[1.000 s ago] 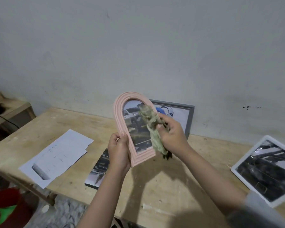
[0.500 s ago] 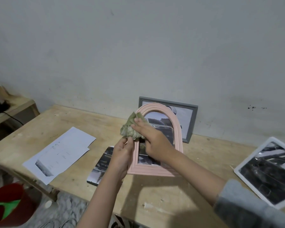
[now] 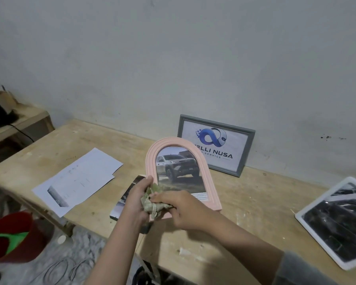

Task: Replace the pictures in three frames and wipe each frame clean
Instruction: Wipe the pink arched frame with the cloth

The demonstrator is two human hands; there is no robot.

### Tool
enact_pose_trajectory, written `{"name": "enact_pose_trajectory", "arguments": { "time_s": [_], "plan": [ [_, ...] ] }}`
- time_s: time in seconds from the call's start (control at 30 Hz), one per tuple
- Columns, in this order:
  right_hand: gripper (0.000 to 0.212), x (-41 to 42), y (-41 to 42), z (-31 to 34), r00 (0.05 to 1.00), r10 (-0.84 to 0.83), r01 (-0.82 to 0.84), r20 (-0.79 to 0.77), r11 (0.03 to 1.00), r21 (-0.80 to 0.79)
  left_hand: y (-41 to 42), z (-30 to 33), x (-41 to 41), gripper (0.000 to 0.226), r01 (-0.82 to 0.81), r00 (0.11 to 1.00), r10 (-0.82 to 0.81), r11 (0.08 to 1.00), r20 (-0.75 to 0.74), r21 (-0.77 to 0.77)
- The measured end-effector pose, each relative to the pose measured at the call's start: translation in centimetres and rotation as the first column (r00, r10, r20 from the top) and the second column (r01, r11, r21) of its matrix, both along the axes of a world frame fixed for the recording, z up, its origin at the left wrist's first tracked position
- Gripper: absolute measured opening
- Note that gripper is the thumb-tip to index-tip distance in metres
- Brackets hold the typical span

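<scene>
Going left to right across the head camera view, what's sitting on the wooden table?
White paper sheets → pink arched frame, held up by both hands → gray frame leaning on the wall → white frame lying flat at the right edge.

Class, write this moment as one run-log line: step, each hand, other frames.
step: wiping pink arched frame | left hand: holds its lower left edge | right hand: presses cloth on frame's bottom | grey frame: against wall | white frame: flat on table
</scene>
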State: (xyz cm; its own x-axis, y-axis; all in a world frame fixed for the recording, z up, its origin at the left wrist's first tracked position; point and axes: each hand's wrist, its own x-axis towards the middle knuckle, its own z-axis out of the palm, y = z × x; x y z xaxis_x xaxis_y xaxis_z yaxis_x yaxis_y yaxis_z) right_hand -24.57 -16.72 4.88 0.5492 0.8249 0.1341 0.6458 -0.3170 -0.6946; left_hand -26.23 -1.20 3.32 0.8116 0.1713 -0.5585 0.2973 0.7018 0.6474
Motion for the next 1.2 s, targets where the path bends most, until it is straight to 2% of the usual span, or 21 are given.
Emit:
{"name": "enact_pose_trajectory", "arguments": {
  "time_s": [0.07, 0.23, 0.33, 0.43, 0.57, 0.7, 0.93, 1.03, 1.1, 1.17, 1.2],
  "plan": [
    [0.056, 0.2, 0.0, 0.0, 0.998, 0.054, -0.056, -0.043, 0.997, -0.053, 1.0, -1.0, 0.0, 0.047, -0.046, 0.998, 0.050, 0.992, -0.033, 0.117],
    [0.048, 1.4, 1.1, -0.6, 0.959, 0.136, -0.181, -0.250, 0.969, -0.168, 3.1, -1.0, -0.3, 0.028, -0.196, 0.977, 0.210, 0.943, -0.025, 0.269],
    [0.038, 3.3, 2.2, -0.2, 0.955, 0.071, -0.111, -0.287, 0.986, -0.127, 5.7, -1.0, 0.0, 0.025, -0.260, 0.956, 0.293, 0.876, -0.019, 0.406],
    [0.043, 6.6, 4.0, -0.2, 0.954, -0.063, 0.051, -0.294, 0.998, -0.046, 8.6, -1.0, -0.2, 0.026, -0.296, 0.933, 0.358, 0.828, -0.044, 0.476],
    [0.048, 12.3, 7.7, -0.8, 0.928, -0.277, 0.295, -0.249, 0.955, 0.039, 12.4, -1.0, 0.2, 0.029, -0.344, 0.902, 0.429, 0.783, -0.048, 0.519],
    [0.054, 18.5, 11.6, -3.0, 0.901, -0.390, 0.395, -0.189, 0.919, -0.012, 16.0, -1.5, 1.4, 0.029, -0.353, 0.895, 0.445, 0.763, -0.045, 0.541],
    [0.055, 29.2, 18.7, -11.1, 0.923, -0.348, 0.383, 0.162, 0.869, -0.313, 22.4, -2.7, 5.8, 0.027, -0.329, 0.913, 0.406, 0.789, -0.039, 0.519],
    [0.056, 31.1, 20.3, -13.5, 0.893, -0.343, 0.436, 0.292, 0.822, -0.367, 24.3, -3.7, 7.3, 0.027, -0.326, 0.920, 0.390, 0.802, -0.026, 0.501],
    [0.061, 32.0, 21.1, -14.7, 0.908, -0.294, 0.408, 0.297, 0.779, -0.476, 25.3, -4.1, 8.2, 0.026, -0.324, 0.922, 0.385, 0.807, -0.025, 0.493],
    [0.060, 32.1, 21.7, -15.7, 0.947, -0.241, 0.322, 0.213, 0.733, -0.599, 26.0, -4.3, 8.8, 0.024, -0.314, 0.929, 0.371, 0.812, -0.019, 0.491],
    [0.059, 32.3, 21.9, -16.2, 0.954, -0.237, 0.298, 0.182, 0.734, -0.610, 26.4, -4.5, 9.1, 0.025, -0.303, 0.935, 0.355, 0.816, -0.012, 0.493]
  ]
}}
